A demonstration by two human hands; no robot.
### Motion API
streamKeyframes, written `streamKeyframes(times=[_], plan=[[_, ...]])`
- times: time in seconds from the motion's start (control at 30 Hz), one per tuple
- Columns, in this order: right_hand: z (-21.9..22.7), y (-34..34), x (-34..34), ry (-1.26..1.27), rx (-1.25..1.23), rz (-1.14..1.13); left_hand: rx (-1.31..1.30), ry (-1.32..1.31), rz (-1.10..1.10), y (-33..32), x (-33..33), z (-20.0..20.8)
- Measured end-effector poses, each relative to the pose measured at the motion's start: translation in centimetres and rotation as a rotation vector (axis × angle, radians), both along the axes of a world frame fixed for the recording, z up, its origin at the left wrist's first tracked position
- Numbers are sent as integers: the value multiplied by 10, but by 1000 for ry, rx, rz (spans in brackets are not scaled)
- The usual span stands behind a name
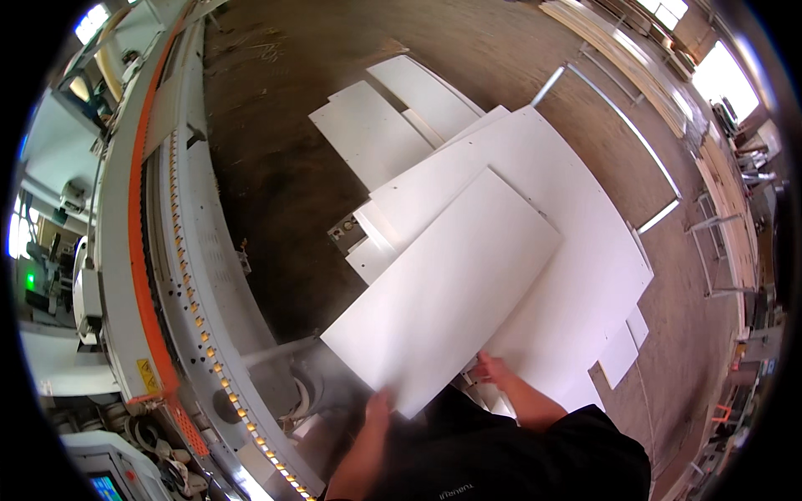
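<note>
A long white rectangular panel (443, 284) lies slantwise in front of me, its near end close to my body. My left hand (378, 407) is closed on the near left edge of this panel, its fingers partly hidden and slightly blurred. At the panel's right long edge, near the same end, is my right hand (494, 370), its fingers curled against the edge. Beneath the panel spreads a larger white board (576, 242), on a pile of white boards.
A long machine with an orange strip (144, 250) and a row of yellow pieces (200, 321) runs along my left. Smaller white panels (372, 134) lie beyond the pile. A metal floor frame (643, 134) stands at right, with long planks (618, 63) behind it. A lit screen (106, 487) is at lower left.
</note>
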State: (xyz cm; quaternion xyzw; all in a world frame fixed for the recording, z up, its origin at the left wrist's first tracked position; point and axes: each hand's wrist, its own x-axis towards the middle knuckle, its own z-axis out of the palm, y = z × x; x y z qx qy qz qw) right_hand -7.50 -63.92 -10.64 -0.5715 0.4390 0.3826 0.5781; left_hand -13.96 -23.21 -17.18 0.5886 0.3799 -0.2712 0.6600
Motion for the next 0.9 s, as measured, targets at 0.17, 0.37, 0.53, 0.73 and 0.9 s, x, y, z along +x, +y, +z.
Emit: streamKeyframes(times=[0.17, 0.37, 0.53, 0.73, 0.9], plan=[[-6, -53, 31, -202, -17, -380, 15, -8, 327, 27, -30, 116], [13, 11, 40, -308, 187, -528, 288, -122, 791, 51, -69, 217], [11, 74, 13, -404, 262, -462, 481, -191, 945, 72, -128, 248], [69, 158, -16, -237, 80, -278, 556, -231, 1239, 93, -258, 242], [95, 225, -38, -356, 252, 21, 513, -247, 1476, 81, -369, 220]])
